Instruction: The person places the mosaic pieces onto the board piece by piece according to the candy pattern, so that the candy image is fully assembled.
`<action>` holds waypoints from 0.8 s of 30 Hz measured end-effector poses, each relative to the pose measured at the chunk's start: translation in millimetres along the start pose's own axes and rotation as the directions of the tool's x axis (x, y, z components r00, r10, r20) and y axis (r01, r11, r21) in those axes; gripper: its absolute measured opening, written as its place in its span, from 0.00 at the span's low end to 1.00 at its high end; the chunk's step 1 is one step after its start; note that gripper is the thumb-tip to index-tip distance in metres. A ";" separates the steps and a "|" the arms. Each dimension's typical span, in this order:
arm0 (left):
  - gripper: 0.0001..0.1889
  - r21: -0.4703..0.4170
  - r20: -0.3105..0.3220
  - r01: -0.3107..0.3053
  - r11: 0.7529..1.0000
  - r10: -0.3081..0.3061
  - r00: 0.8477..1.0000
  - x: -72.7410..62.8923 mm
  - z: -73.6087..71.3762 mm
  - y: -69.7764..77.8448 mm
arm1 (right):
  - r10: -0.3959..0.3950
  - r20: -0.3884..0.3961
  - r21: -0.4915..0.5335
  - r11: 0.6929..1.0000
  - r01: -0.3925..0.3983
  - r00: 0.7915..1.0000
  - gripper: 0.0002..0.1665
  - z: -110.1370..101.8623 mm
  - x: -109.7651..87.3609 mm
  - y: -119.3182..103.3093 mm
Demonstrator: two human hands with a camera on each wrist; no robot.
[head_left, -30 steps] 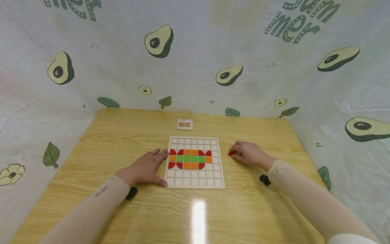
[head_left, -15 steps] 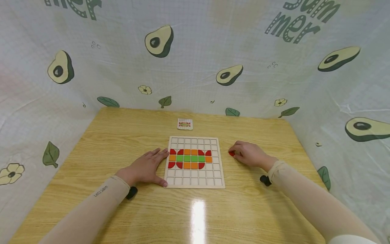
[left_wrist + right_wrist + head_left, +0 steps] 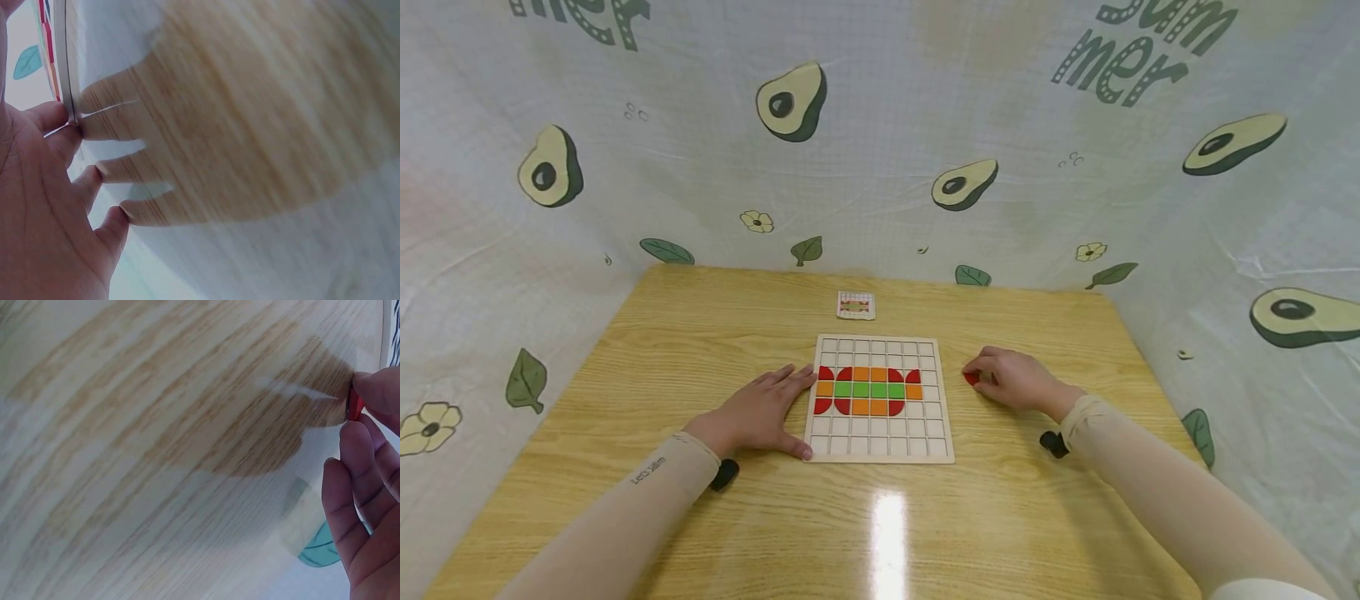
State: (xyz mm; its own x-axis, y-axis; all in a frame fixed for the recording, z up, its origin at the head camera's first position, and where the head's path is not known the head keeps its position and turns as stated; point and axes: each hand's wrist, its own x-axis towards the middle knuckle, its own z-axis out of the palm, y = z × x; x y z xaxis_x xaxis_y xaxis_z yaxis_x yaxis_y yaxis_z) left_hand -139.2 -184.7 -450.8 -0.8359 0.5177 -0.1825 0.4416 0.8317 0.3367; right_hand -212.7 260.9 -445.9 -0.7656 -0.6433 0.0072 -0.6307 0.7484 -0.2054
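Observation:
A square wooden grid board (image 3: 880,437) lies on the table, with red, orange and green tiles set in its middle rows. My left hand (image 3: 762,410) rests spread along the board's left edge, fingertips and thumb touching the rim; the left wrist view shows those fingers (image 3: 53,134) against the board's side. Right of the board, my right hand (image 3: 1015,377) pinches a red tile (image 3: 972,377) between thumb and fingers, close over the table. In the right wrist view the red tile (image 3: 355,405) shows edge-on, mostly covered by the thumb.
Behind the board lies a small pattern card (image 3: 856,306) with a similar red and green design on a grid. The wooden table (image 3: 760,533) is bordered at the back and sides by a white cloth (image 3: 880,192) printed with avocados and leaves.
The red tile has turned slightly within my right hand's fingers. My left hand and the board have stayed in place.

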 end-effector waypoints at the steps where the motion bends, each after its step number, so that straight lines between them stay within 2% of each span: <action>1: 0.66 0.001 0.001 0.000 1.000 0.000 1.000 0.2 0.0 0.1 | 0.002 0.000 0.004 1.000 -0.002 1.000 0.17 0.1 -0.3 0.0; 16: 0.65 0.008 0.006 -0.001 1.000 0.001 1.000 0.3 -0.6 0.9 | 0.004 -0.007 0.035 0.999 -0.003 1.000 0.16 -3.4 -1.3 -5.4; 24: 0.66 0.008 0.004 -0.007 1.000 0.007 1.000 0.5 0.4 -0.4 | -0.019 -0.026 0.094 0.995 0.022 0.999 0.16 -7.4 7.2 -26.3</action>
State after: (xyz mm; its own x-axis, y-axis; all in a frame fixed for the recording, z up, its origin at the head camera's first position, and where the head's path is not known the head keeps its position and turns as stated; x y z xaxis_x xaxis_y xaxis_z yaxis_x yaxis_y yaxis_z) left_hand -139.6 -184.7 -451.3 -0.8317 0.5239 -0.1838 0.4498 0.8298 0.3303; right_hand -202.6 237.7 -433.1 -0.7564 -0.6530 0.0368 -0.6323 0.7158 -0.2964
